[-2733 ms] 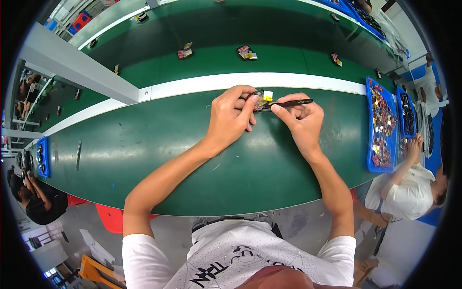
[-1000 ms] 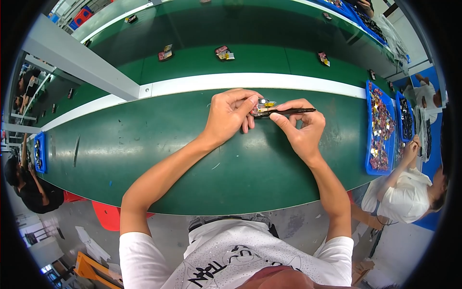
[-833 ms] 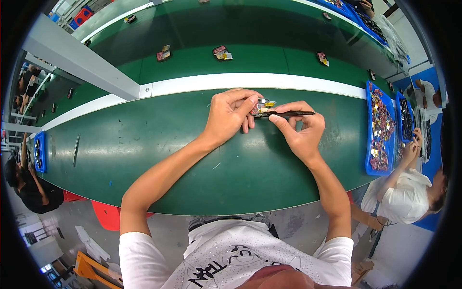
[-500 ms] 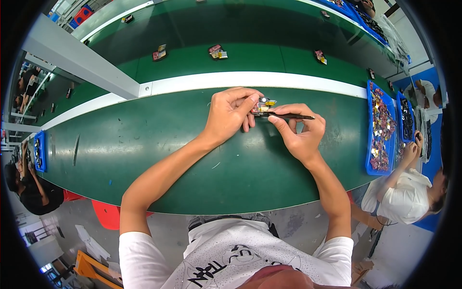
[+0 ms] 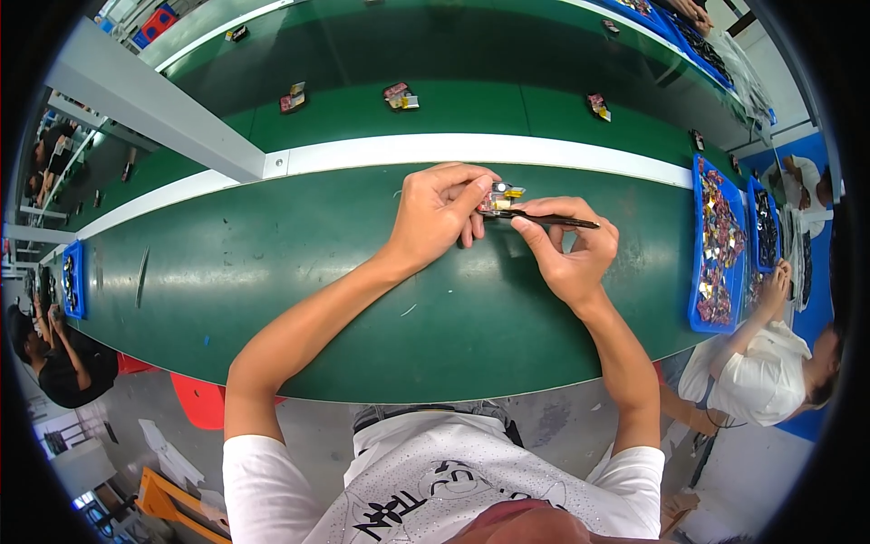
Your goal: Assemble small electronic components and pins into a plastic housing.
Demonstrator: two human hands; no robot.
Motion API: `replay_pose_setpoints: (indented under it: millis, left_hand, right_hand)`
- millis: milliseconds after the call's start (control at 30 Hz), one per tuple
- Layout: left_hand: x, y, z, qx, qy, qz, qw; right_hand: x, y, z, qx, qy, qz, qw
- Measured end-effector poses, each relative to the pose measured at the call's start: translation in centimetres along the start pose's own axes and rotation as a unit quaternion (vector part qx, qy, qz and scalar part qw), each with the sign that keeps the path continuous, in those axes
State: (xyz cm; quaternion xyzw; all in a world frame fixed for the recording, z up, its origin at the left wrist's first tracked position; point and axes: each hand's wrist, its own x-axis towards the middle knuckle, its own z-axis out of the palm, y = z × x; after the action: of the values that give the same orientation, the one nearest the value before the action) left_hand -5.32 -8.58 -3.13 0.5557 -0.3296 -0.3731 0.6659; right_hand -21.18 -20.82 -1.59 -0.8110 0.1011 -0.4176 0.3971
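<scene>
Jutting from left fingers [image 5: 464, 173]: assembly [image 5: 500, 203]

From the middle of the table [image 5: 435, 335], the left hand [image 5: 441, 213] and right hand [image 5: 573, 245] are near 12 o'clock, with a part [image 5: 499, 201] between them. Behind them is a rail [image 5: 435, 148], then a belt [image 5: 480, 109] with packs [image 5: 401, 96] on it. A tray [image 5: 711, 325] full of bits sits at 3 o'clock, another tray [image 5: 764, 269] just past it. One more tray [image 5: 79, 312] is at 9, a post [image 5: 172, 104] at 10, a stool [image 5: 198, 401] at 8.
</scene>
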Motion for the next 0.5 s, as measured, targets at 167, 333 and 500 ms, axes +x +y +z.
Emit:
replay_pose_setpoints:
  millis: [167, 333, 500]
  left_hand:
    - [-0.05, 0.12, 0.02, 0.005, 0.001, -0.006, 1.0]
    - [-0.05, 0.21, 0.1, 0.008, 0.0, -0.001, 1.0]
    - [0.05, 0.23, 0.22, -0.019, 0.002, -0.001, 1.0]
  right_hand:
    - [0.16, -0.36, 0.04, -0.002, -0.007, 0.003, 1.0]
    - [-0.04, -0.08, 0.12, -0.012, -0.019, -0.013, 1.0]
    - [-0.16, -0.02, 0.01, -0.019, -0.013, -0.009, 1.0]
